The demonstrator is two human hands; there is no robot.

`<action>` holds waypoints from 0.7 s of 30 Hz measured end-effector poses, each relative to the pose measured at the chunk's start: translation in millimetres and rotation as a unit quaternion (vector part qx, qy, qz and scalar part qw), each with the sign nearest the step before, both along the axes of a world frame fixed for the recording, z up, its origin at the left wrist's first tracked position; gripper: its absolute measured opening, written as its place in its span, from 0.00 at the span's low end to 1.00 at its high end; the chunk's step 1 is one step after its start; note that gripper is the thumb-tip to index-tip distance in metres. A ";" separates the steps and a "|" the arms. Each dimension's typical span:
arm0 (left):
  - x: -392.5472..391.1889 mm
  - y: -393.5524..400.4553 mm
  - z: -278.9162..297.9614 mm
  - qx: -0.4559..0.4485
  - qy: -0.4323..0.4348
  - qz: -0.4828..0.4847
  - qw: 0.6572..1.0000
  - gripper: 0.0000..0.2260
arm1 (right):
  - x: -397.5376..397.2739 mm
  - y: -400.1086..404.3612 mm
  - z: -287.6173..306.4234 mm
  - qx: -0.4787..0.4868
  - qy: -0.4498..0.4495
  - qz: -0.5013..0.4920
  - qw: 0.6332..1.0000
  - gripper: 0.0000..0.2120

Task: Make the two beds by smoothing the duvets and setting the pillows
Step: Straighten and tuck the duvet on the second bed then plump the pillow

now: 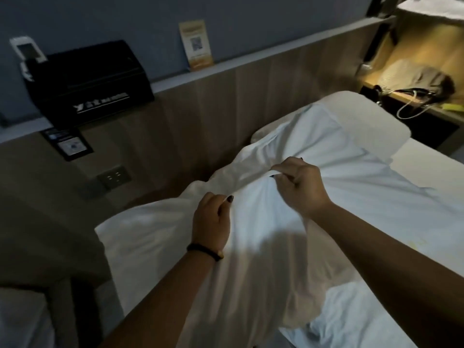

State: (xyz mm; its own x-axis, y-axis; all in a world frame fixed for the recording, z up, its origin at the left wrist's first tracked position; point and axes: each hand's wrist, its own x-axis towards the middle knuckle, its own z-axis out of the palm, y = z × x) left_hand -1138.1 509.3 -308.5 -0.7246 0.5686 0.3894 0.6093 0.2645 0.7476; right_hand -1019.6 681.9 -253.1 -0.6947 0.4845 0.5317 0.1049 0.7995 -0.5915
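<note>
I see the white-sheeted bed (426, 172) along the wooden headboard, with the crumpled white cotton duvet (251, 259) bunched across it and a white pillow (351, 109) beyond. My left hand (212, 224) and right hand (300, 187) each pinch a gathered fold. Uneven pulling could, I judge, drag the pillow askew.
</note>
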 end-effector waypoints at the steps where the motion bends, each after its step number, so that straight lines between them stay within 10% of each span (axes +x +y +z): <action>1: -2.9 14.8 1.0 0.007 -0.004 -0.015 1.000 0.17 | 1.8 12.6 1.0 0.003 -0.001 -0.016 1.000 0.12; 21: -107.0 317.1 2.0 0.112 -0.155 -0.104 0.976 0.10 | -77.1 263.8 50.4 0.183 -0.172 -0.148 0.957 0.08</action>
